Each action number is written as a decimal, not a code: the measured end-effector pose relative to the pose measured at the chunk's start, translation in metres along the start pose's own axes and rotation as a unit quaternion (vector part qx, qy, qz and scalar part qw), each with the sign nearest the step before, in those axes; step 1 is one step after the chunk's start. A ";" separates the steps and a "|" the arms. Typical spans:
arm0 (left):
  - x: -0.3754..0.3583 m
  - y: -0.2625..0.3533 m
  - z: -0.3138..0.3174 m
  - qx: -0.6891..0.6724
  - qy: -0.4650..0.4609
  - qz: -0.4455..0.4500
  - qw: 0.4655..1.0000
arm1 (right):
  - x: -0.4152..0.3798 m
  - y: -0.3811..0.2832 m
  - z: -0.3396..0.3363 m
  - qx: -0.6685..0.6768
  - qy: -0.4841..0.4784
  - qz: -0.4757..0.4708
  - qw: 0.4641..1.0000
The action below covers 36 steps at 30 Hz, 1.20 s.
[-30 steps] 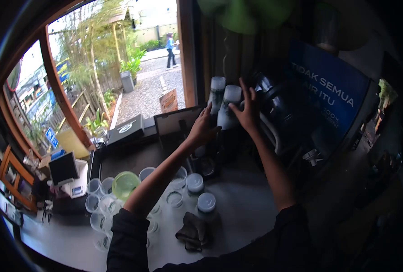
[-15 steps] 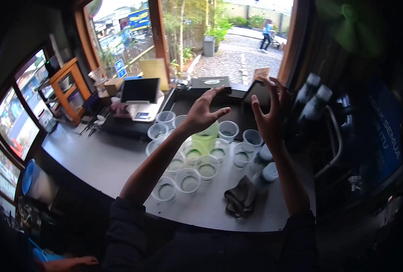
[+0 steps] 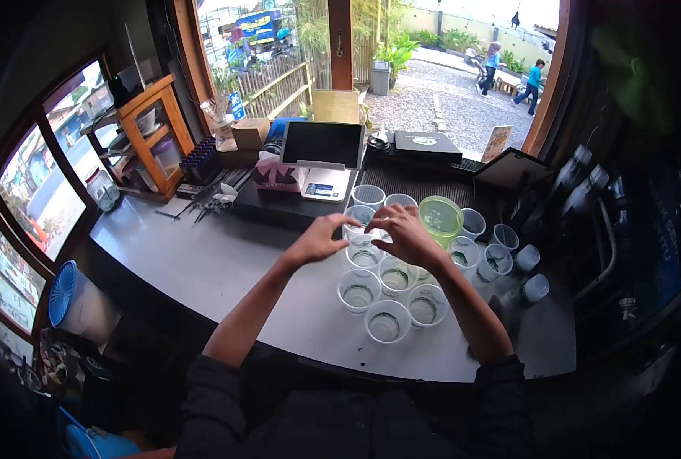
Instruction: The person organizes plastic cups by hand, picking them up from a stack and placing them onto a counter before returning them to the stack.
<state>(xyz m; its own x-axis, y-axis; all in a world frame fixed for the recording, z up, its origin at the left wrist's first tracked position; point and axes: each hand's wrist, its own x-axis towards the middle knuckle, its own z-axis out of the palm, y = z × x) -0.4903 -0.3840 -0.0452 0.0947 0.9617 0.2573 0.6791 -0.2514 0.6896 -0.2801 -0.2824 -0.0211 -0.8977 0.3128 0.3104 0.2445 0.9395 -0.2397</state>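
Observation:
My left hand (image 3: pixel 319 242) hovers at the left edge of a cluster of clear plastic cups, its thumb and fingers apart. Facing it, my right hand (image 3: pixel 408 236) reaches over the cups with curved, separated fingers. Between the fingertips are the rims of a rear cup (image 3: pixel 357 216) and the cup in front of it (image 3: pixel 363 254); whether I touch either cannot be told. Several cups, such as the front one (image 3: pixel 387 321), stand upright with what looks like a little liquid inside. A larger light-green container (image 3: pixel 441 217) stands behind my right wrist.
A tablet on a stand (image 3: pixel 323 144) and a tissue box (image 3: pixel 277 173) stand behind the cups. Farther right are a black box (image 3: pixel 428 145) and a dark framed board (image 3: pixel 516 168). Two pale cylinders (image 3: pixel 536 287) lie at right. A blue-lidded bucket (image 3: pixel 66 294) stands left of the counter.
The view has turned left. My hands have come lower and closer together, from above the green container to the left-hand cups. The dark cloth is now mostly behind my right forearm.

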 end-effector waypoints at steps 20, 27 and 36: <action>-0.029 -0.051 0.011 -0.109 0.069 0.090 0.988 | -0.001 -0.011 0.039 0.131 0.182 0.093 0.970; -0.031 -0.035 -0.017 -0.460 0.105 -0.025 0.881 | -0.014 -0.028 0.019 0.430 0.290 0.200 0.832; -0.029 0.011 0.004 -0.550 0.052 -0.135 0.823 | -0.048 -0.074 0.005 0.190 0.329 0.090 0.921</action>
<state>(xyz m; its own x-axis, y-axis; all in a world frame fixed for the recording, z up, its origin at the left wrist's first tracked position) -0.4826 -0.4138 -0.0477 -0.0524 0.9986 0.0116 -0.4095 -0.0321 0.9117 -0.2573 -0.3677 -0.0229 -0.4088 0.5923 0.6943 0.1088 0.7870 -0.6073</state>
